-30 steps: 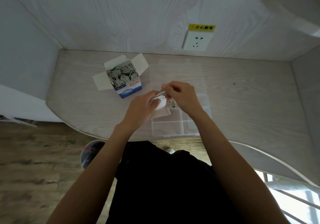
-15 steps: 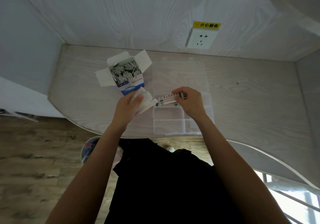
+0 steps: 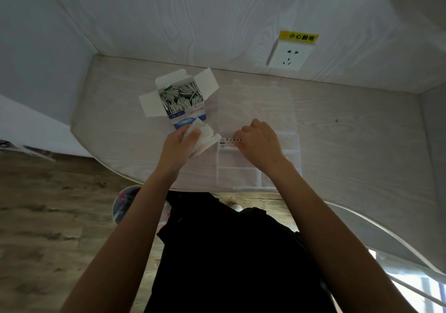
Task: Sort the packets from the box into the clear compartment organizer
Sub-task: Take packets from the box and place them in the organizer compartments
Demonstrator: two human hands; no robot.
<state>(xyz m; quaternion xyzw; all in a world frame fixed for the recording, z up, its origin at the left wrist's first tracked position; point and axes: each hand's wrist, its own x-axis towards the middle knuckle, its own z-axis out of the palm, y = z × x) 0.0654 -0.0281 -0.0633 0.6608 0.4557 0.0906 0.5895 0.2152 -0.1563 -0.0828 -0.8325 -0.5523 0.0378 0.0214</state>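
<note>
Packet (image 3: 228, 142) lies in the organizer's (image 3: 293, 143) left compartment, your right hand (image 3: 259, 141) curled pinching it; half a second ago it was held higher. Your left hand (image 3: 179, 144) clamps a packet bundle (image 3: 204, 135) beside the box (image 3: 183, 100).

A: so what's the surface here?

B: a pale wood-grain desk (image 3: 362, 143) with a curved front edge, tucked into a nook, with walls at the back and both sides.

A: and what's sitting on it?

B: two things. An open cardboard box (image 3: 184, 102) at back left, flaps spread, crammed with packets standing on end. Just to its right is a clear plastic organizer (image 3: 255, 167), lid flipped open toward the back wall, its near edge right at the desk's front edge.

A: do they touch?

B: can't tell, the clear plastic is hard to make out there.
</note>
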